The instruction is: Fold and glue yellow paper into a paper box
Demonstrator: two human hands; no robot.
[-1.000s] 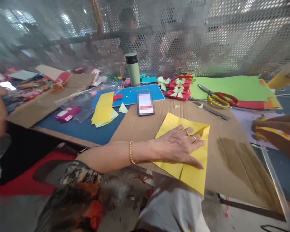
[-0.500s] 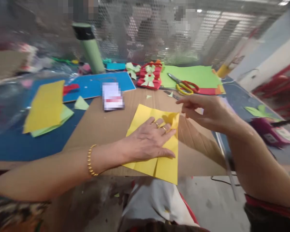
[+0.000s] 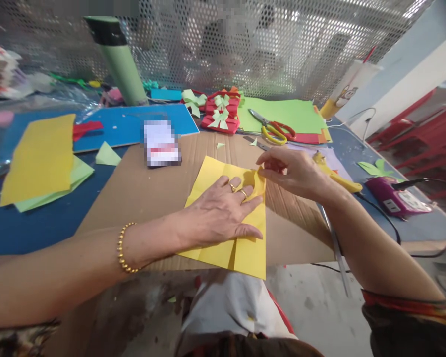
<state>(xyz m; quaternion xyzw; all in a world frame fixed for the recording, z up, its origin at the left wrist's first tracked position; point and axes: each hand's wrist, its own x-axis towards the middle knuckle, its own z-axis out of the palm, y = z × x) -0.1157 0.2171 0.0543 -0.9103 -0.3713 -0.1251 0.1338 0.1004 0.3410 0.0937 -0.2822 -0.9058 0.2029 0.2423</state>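
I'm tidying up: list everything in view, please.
Creased paper: 1, yellow, on cardboard
Cardboard: 1, brown, on table
Table: 1, blue, below
Pixelated rectangle: 1, whitish, on cardboard
Top sheet: 1, green, far side
Scissors: 1 pair, yellow-orange, by top sheet
Red piece with bows: 1, red, left of scissors
Bottle: 1, green, back left
Board: 1, blue, before bottle
Flat sheet: 1, yellow, left
Cup: 1, clear, back right
Socket block: 1, purple, right
Tool: 1, yellow, left of socket block
Mesh: 1, grey, back
Furniture: several, red, far right
Scraps and clutter: uncountable, mixed colours, around
Left hand: 1, gold-ringed, spread on creased paper
Right hand: 1, bare, at its far right corner
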